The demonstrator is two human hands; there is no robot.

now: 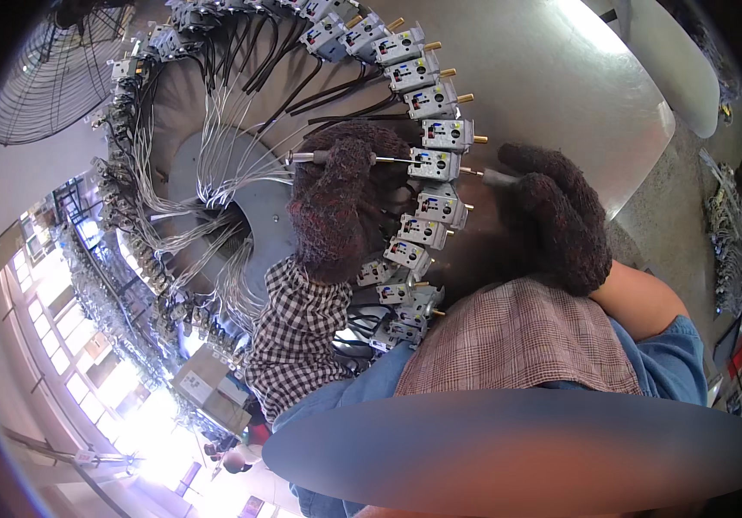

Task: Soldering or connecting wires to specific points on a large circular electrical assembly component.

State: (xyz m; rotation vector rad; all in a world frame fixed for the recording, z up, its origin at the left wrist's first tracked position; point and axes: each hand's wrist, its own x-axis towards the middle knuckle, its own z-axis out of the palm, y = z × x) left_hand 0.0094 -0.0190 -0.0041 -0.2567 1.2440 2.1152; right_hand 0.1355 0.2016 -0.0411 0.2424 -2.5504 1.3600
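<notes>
From the head view, your left hand [334, 203], in a dark knit glove, is closed around a thin probe [347, 158] whose metal tip points right and meets the inner side of one grey switch unit [434, 164]. Your right hand [561, 220], gloved the same way, is curled around a second probe [496, 177], whose tip reaches the outer side of that same unit, so the unit sits between your two hands. The unit is one of many set in a ring [405, 86] around a round metal bench [552, 95], each with a brass pin pointing outward. Black and white wires [224, 164] run from the units toward the centre. A wire fan guard [51, 69] stands at the upper left.
</notes>
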